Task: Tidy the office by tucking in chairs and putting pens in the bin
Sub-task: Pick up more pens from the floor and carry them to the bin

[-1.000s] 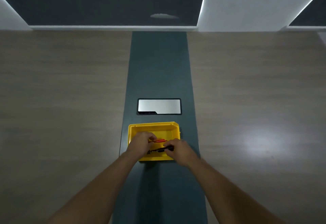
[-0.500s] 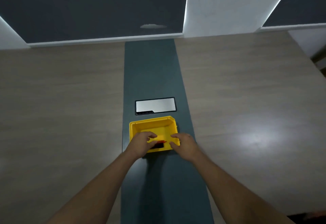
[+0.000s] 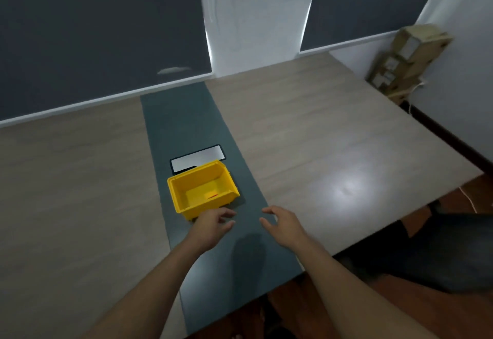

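Now both hands are out of the yellow bin (image 3: 198, 180): left hand (image 3: 210, 228) and right hand (image 3: 284, 225) empty, fingers loosely apart. Red pen (image 3: 212, 195) lies inside. Pens likely done; chairs remain.

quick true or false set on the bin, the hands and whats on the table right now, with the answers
1. The yellow bin stands on the dark green strip of the table. True.
2. The right hand holds a pen. False: its fingers are spread and hold nothing.
3. A red item, likely a pen, lies inside the bin. True.
4. The left hand reaches down into the bin. False: it is outside, by the bin's near corner, and holds nothing.
5. The silver panel lies between the bin and the person. False: it lies on the bin's far side.
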`<move>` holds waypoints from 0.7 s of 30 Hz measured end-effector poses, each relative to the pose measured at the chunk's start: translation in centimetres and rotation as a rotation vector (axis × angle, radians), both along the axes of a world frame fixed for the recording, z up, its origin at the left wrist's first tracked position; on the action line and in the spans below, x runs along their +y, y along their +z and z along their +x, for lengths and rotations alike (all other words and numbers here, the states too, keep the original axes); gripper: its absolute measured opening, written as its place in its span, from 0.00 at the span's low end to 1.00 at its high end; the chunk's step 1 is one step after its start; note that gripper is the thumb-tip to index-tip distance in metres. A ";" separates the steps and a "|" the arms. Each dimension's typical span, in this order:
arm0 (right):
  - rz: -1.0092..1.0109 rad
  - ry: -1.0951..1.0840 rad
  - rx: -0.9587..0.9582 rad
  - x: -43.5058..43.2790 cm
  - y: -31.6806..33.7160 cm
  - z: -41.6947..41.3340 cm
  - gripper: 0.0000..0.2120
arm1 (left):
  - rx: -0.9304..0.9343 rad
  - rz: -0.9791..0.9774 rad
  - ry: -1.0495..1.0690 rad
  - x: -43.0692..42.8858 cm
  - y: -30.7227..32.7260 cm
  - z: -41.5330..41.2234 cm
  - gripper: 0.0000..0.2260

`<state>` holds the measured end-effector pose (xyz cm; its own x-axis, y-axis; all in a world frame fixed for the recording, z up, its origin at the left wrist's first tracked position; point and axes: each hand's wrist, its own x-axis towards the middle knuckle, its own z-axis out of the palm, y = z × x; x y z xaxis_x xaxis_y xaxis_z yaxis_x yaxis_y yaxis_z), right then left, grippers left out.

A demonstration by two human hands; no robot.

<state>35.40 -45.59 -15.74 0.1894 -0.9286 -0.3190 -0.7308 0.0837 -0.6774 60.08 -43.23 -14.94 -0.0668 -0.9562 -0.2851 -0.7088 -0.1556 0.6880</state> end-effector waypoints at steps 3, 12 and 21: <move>0.039 -0.089 -0.023 4.4 0.0 -3.3 0.19 | -0.017 0.028 -0.089 2.1 0.0 -3.1 0.14; 0.103 -0.360 -0.058 17.6 -0.6 -13.9 0.21 | -0.064 0.033 -0.400 7.6 1.1 -14.1 0.13; 0.106 -0.614 -0.089 33.9 -0.9 -25.6 0.20 | -0.081 0.015 -0.631 18.5 1.8 -26.5 0.13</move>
